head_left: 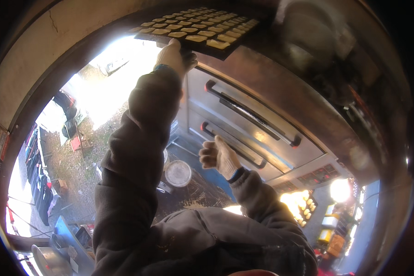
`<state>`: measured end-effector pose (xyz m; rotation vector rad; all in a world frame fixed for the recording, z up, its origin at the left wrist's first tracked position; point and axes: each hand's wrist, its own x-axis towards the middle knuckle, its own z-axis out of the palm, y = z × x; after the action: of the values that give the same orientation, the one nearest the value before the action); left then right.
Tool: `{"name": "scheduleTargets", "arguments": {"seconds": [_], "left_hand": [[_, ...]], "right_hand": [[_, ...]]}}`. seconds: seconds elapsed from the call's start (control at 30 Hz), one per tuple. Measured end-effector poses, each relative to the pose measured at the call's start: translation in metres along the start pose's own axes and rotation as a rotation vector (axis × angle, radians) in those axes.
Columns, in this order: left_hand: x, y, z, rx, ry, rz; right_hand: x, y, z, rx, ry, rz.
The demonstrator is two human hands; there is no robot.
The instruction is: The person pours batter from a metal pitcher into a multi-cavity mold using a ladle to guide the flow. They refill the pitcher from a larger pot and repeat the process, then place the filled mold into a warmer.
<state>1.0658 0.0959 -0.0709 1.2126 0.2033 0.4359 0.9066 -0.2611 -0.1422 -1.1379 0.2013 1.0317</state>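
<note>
Up at the top, a dark baking tray [223, 51] carries many flat, pale pieces of dough in rows. My left hand [171, 56], in a light glove with dark patches, is raised to the tray's near edge and grips it, the fingers partly hidden beneath. In front of the steel oven [195, 103], my right hand [221, 158] hangs in a pale glove, empty, its fingers loosely bent and apart. Two long black door handles [253, 112] run across the oven, close above my right hand.
A round, light-topped container [178, 173] stands below my left forearm. At the lower right are the oven's control panel [316, 176], another tray of pale pieces [311, 209] and several packages [329, 223]. A large metal pan [50, 262] sits lower left. Bright daylight enters on the left.
</note>
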Motion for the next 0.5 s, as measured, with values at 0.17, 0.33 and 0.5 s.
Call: {"name": "scheduleTargets", "arguments": {"seconds": [0.17, 0.33, 0.5], "left_hand": [[-0.078, 0.014, 0.037, -0.341, 0.156, -0.250], [-0.282, -0.037, 0.245, -0.011, -0.286, -0.388], [-0.577, -0.158, 0.372, 0.526, -0.202, -0.408]], "right_hand": [[-0.012, -0.016, 0.000, -0.142, -0.165, 0.001], [-0.165, -0.038, -0.144, -0.108, 0.128, -0.064], [-0.429, 0.050, -0.381, 0.004, 0.173, -0.094]]}}
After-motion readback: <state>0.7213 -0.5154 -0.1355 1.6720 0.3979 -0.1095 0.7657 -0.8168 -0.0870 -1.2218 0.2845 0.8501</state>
